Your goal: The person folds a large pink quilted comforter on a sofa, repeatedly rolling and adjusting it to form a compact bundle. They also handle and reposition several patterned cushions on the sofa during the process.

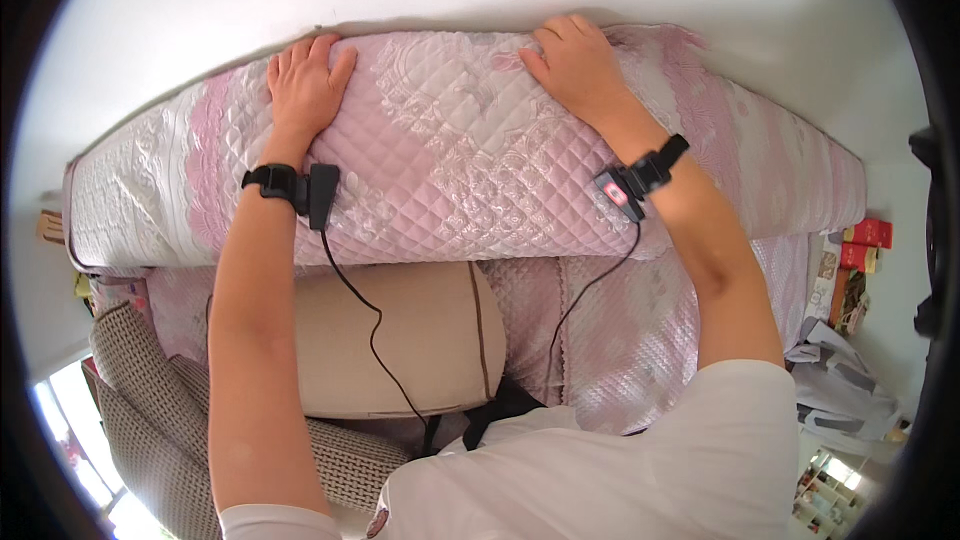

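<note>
A pink and white quilted cover [465, 157] lies over the long sofa back against a white wall. My left hand [307, 86] rests on its upper left part, fingers spread towards the wall-side edge. Near the same edge, further right, my right hand [576, 64] lies on the cover with its thumb apart; its fingertips reach the edge by the wall. Neither hand visibly grips anything, though the far fingertips are partly hidden. A black strap with a small device sits on each wrist, with a cable running down.
Below the cover's front edge are a beige cushion [397, 337] with brown piping and a pink quilted seat cover [622, 345]. A grey-brown knitted textile [150, 420] is at lower left. Red boxes [870, 232] and grey-white cloth [844, 382] are at right.
</note>
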Demonstrator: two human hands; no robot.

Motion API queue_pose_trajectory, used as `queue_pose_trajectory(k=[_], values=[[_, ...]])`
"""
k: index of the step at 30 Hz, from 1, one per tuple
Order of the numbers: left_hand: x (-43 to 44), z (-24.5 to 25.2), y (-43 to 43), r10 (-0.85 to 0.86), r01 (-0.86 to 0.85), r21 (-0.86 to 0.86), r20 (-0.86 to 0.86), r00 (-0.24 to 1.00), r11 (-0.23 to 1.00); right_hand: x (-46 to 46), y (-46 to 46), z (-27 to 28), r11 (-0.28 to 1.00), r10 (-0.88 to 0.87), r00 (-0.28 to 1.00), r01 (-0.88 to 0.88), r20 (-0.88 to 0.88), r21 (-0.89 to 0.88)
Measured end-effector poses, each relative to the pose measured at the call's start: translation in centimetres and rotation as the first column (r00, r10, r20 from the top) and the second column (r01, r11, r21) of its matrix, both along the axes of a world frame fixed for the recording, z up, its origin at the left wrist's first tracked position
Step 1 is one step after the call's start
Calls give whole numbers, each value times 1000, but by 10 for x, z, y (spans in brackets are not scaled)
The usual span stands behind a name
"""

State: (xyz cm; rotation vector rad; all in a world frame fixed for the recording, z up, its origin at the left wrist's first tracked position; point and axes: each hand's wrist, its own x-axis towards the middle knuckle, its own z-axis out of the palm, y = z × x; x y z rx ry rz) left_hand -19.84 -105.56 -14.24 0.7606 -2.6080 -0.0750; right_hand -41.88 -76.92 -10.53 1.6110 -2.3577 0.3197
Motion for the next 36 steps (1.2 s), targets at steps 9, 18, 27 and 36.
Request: queue_pose_trajectory(k=[9,18,27,36], values=[[0,-3,-2,-25,25,35,9,1000,999,-6,8,-12,999,14,996,-11,85,-35],[0,-3,-3,-3,3,-24,15,1000,1000,-7,10,-11,994,22,997,-14,73,-106],[0,-3,-6,-18,18,-18,41,999,1000,-29,-16,3,961,-196,872,80,448,265],[-1,-3,-6,7,-5,-25,61,998,1000,-58,116,24,988,-71,997,68,14,137]])
